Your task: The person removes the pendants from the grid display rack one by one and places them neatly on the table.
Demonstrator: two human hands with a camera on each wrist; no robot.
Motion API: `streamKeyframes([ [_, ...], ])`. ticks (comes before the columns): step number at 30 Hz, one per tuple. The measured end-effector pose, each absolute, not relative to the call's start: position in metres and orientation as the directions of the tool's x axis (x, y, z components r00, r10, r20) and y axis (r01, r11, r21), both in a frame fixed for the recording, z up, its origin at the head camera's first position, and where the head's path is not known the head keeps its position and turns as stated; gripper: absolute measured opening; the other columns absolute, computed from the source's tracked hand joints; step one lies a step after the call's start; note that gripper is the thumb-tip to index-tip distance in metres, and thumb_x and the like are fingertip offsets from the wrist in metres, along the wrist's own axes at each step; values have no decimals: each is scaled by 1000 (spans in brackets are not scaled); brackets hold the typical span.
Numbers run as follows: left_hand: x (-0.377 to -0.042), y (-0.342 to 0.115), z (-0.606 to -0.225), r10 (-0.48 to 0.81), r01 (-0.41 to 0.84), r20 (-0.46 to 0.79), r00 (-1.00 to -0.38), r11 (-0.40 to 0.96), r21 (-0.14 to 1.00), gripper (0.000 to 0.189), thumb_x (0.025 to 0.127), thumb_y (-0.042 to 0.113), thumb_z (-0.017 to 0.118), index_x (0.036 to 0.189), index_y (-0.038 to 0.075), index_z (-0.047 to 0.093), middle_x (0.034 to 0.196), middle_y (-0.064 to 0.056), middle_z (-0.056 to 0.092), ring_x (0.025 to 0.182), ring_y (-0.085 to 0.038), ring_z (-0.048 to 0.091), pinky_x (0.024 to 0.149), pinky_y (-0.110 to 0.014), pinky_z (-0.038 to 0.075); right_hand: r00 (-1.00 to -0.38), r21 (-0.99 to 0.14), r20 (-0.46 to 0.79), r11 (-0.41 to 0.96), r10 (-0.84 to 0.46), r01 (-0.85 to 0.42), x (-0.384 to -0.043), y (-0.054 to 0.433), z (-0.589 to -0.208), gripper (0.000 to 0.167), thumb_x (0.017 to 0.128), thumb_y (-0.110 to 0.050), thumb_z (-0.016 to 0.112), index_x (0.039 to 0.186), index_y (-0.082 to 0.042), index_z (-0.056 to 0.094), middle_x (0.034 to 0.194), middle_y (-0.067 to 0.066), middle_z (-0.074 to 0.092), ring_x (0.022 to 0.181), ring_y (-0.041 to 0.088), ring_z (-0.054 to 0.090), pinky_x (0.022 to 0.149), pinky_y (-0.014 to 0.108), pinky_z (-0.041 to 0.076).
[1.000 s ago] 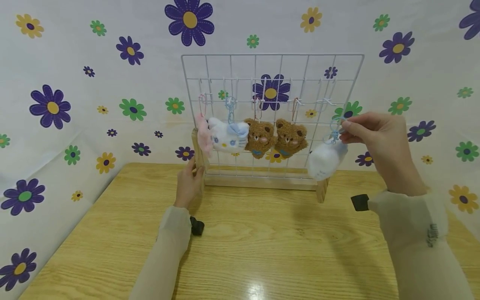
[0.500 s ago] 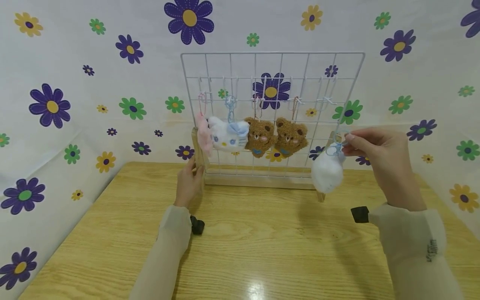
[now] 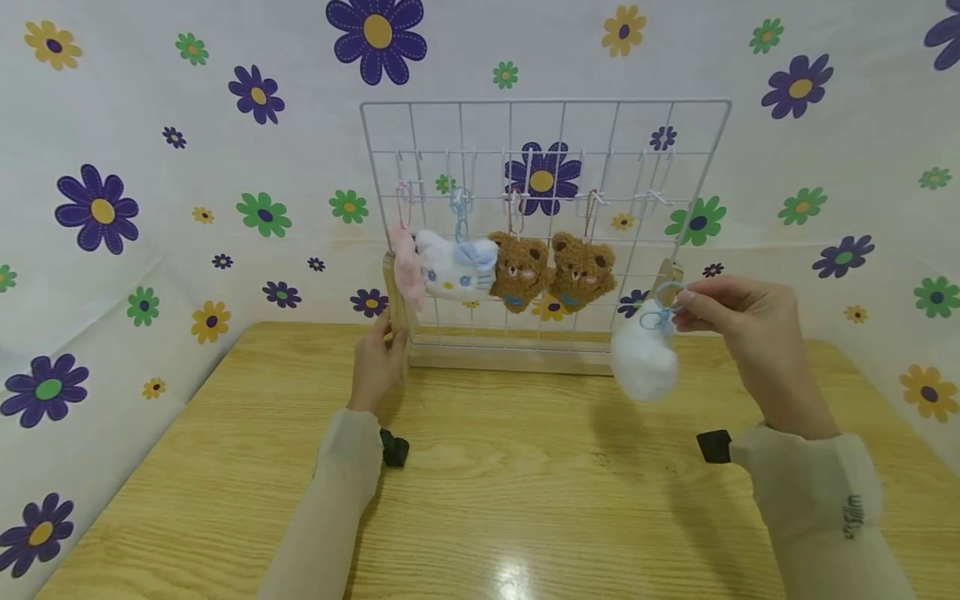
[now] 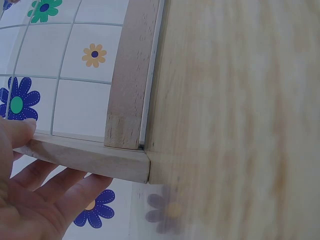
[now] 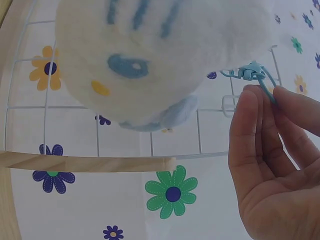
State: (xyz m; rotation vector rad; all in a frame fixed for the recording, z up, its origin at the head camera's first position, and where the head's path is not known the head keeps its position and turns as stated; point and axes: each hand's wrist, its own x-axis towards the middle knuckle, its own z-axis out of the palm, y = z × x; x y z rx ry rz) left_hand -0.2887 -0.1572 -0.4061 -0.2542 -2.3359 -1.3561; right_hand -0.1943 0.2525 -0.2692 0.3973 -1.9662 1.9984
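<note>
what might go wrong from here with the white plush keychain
The right hand pinches only the blue loop, so the white plush keychain below could swing or slip.

In the head view the plush overlaps the right end of the wire grid rack; if close enough, it might knock it.

The left hand grips only the left wooden post, so the far end could shift.

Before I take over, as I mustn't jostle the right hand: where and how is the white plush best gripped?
Probably cup the white plush round its lower body from the front: it hangs rounded below the ring the right hand pinches, the rack behind.
</note>
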Motion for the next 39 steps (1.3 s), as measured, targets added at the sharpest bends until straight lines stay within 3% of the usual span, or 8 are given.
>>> streamKeyframes([
  [10,-291,-157,-407,-64,353,449,-891,524,775,42,103,0,56,143,-6,48,127,-37,60,109,-50,65,88,-57,57,-923,-921,384,71,3,-382,-191,253,-278,10,93,4,70,91,-2,78,86,3,75,69,11,71,70,19,60],
  [23,-290,-156,-406,-67,355,450,-891,515,780,43,103,-1,55,145,-6,47,127,-36,60,109,-49,65,88,-56,57,-947,-889,320,339,-21,-308,-183,259,-291,15,97,0,67,93,-10,77,86,-5,73,72,9,70,70,18,59],
  [28,-291,-156,-406,-70,357,453,-889,514,780,42,103,0,55,144,-5,48,127,-36,60,109,-49,65,88,-56,57,-942,-859,331,398,-51,-323,-179,260,-298,10,97,1,65,99,7,73,86,-6,73,71,10,70,69,19,60],
  [32,-292,-156,-404,-72,353,445,-893,501,790,42,104,2,54,146,-4,47,129,-35,59,112,-48,64,90,-56,56,-944,-834,323,453,-61,-315,-174,259,-305,19,98,0,65,105,18,67,84,-7,73,69,10,70,68,19,60],
  [39,-290,-154,-404,-85,316,405,-910,490,813,44,104,2,54,147,-5,45,131,-36,57,115,-50,61,91,-57,54,-969,-834,226,494,-97,-244,-164,259,-318,18,97,3,64,105,19,67,82,5,74,67,11,69,64,23,61],
])
